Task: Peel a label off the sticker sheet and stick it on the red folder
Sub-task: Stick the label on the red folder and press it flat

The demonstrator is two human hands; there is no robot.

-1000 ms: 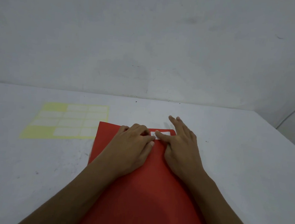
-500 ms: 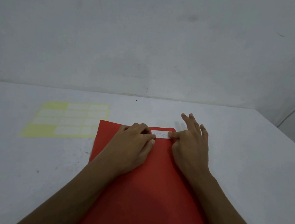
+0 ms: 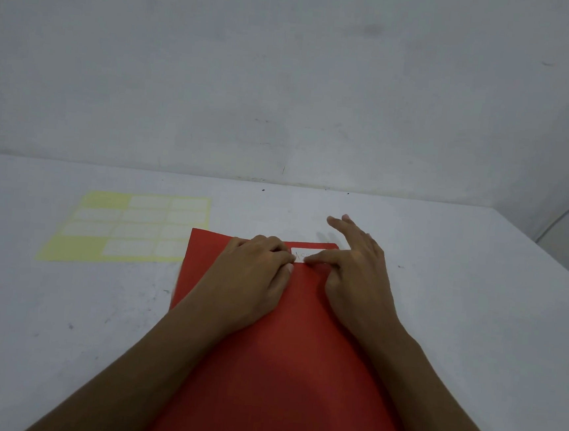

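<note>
The red folder (image 3: 290,370) lies flat on the white table, running from the near edge toward the middle. A small white label (image 3: 310,253) with faint writing sits near the folder's far edge. My left hand (image 3: 250,281) rests on the folder, fingers curled, its fingertips pressing the label's left end. My right hand (image 3: 357,276) lies beside it with the thumb tip on the label's lower left part and the fingers spread and raised over the far right corner. The yellow sticker sheet (image 3: 130,227) with several white labels lies to the left.
The white table (image 3: 473,317) meets a grey wall at the back, and its right edge runs diagonally at the far right. The sticker sheet's right edge touches or slightly slips under the folder's far left corner.
My right thumb slid right along the label, then came back to its left part. My right fingers spread and lifted. My left hand stayed where it was.
</note>
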